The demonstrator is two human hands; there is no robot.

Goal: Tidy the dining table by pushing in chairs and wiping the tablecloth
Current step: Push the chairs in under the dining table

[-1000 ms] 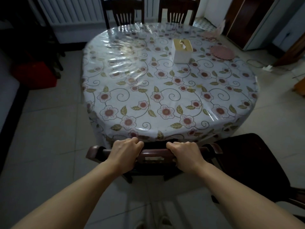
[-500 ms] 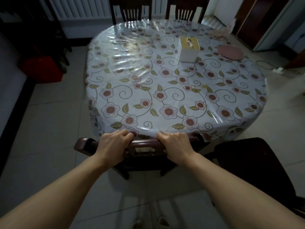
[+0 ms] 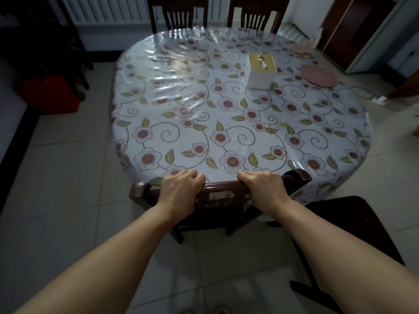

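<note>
Fingers [image 3: 197,177] of both hands curl over the chair's top rail, clenched on it; left hand [image 3: 181,191] sits toward the rail's left end, right hand [image 3: 264,189] toward its right; the chair [image 3: 224,188] stands at the table's near edge, its back touching or just short of the tablecloth [image 3: 226,114], seat hidden beneath; dark solid wood looks stiff and fairly heavy, likely to scrape on tile; the rail gives a firm, even hold; the cloth's clear plastic cover looks slick, easy to wipe, prone to wrinkling; another chair [image 3: 353,225] waits at right.
</note>
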